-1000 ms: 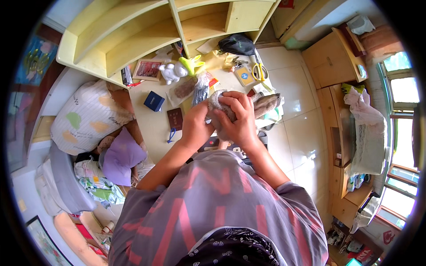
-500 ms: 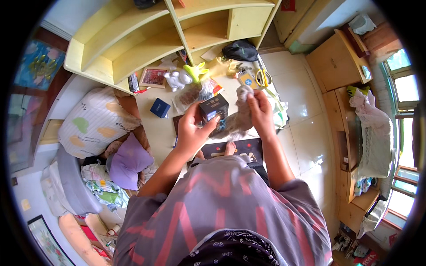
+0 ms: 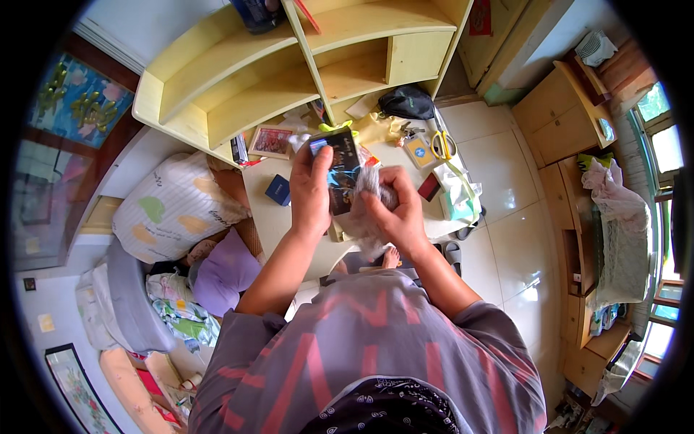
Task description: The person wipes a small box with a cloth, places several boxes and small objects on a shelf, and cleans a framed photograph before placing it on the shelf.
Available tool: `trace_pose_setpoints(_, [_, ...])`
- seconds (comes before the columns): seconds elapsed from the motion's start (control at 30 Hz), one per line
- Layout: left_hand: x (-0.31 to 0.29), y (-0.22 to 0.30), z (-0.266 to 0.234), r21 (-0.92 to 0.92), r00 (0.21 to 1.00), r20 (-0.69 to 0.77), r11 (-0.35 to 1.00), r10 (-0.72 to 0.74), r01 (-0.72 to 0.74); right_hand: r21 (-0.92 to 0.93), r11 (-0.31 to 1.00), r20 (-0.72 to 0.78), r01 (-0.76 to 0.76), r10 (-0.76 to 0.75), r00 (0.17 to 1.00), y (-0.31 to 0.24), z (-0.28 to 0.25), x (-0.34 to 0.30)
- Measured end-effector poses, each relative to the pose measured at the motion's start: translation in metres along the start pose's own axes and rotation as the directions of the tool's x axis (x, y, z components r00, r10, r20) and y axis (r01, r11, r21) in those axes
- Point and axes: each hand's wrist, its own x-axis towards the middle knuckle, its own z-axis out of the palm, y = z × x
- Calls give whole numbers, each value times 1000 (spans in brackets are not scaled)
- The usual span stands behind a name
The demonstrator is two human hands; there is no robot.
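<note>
My left hand (image 3: 311,195) grips a dark box (image 3: 343,163) with a blue pattern on its broad face, thumb laid over its front. The box stands tilted above the desk. In my right hand (image 3: 401,213) is a bunched greyish cloth (image 3: 367,226), pinched between thumb and fingers and pressed to the right side of the box. The cloth hides the lower right part of the box. Beyond my left hand, a small navy blue box (image 3: 278,189) lies on the desk (image 3: 264,220).
Yellow-handled scissors (image 3: 443,145), a black pouch (image 3: 407,102), a framed picture (image 3: 272,142) and a dark red flat item (image 3: 429,186) lie on the desk. A pale wooden shelf (image 3: 307,101) rises behind it. On the left are a purple cushion (image 3: 224,271) and a striped pillow (image 3: 170,210).
The box has turned to show its patterned broad face. My right hand has brought the cloth leftward and down against it. The whole view has shifted slightly.
</note>
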Motion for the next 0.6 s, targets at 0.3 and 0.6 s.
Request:
trace_pose_setpoints(0.3, [-12,28,14,-206,986,145,977,82,-51,-427,804,29,414,-445,895,-54,2,46])
trace_pose_setpoints(0.6, [-25,34,0,-97,933,272,958,-235,269,-283,885,61,370,-369,928,-64,-13,49])
